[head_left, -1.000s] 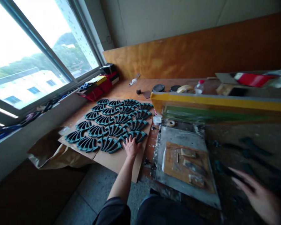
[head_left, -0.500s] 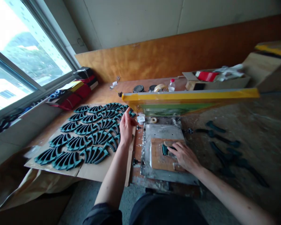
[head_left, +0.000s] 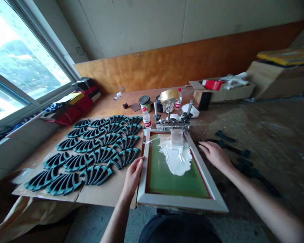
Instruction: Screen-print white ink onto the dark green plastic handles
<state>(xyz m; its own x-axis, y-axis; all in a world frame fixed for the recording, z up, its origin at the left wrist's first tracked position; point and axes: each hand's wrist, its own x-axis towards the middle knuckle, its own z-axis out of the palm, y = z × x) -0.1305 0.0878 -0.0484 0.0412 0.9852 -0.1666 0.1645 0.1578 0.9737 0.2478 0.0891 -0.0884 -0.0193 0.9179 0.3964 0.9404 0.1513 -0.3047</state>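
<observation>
A screen printing frame [head_left: 182,202] with a green mesh lies flat in front of me, its hinge clamp [head_left: 172,126] at the far end. White ink [head_left: 177,163] is heaped on the mesh, with a pale squeegee blade [head_left: 176,139] standing in it. My left hand [head_left: 133,175] is at the frame's left edge, thumb and fingers closed on the rim. My right hand [head_left: 214,155] hovers by the right edge, fingers stretched and holding nothing visible. Dark green handle-shaped parts [head_left: 238,148] lie beyond it. The board under the frame is hidden.
Rows of dark green curved parts [head_left: 98,155] cover a cardboard sheet [head_left: 101,194] at left. Behind the frame stand a bottle [head_left: 146,118], ink jars [head_left: 145,102] and a tape roll [head_left: 169,96]. A cardboard box [head_left: 233,91] sits at the back right.
The frame has swung down from its raised position to lie flat, covering the board and the green part. My left hand came down with it; my right hand moved off the board to the right.
</observation>
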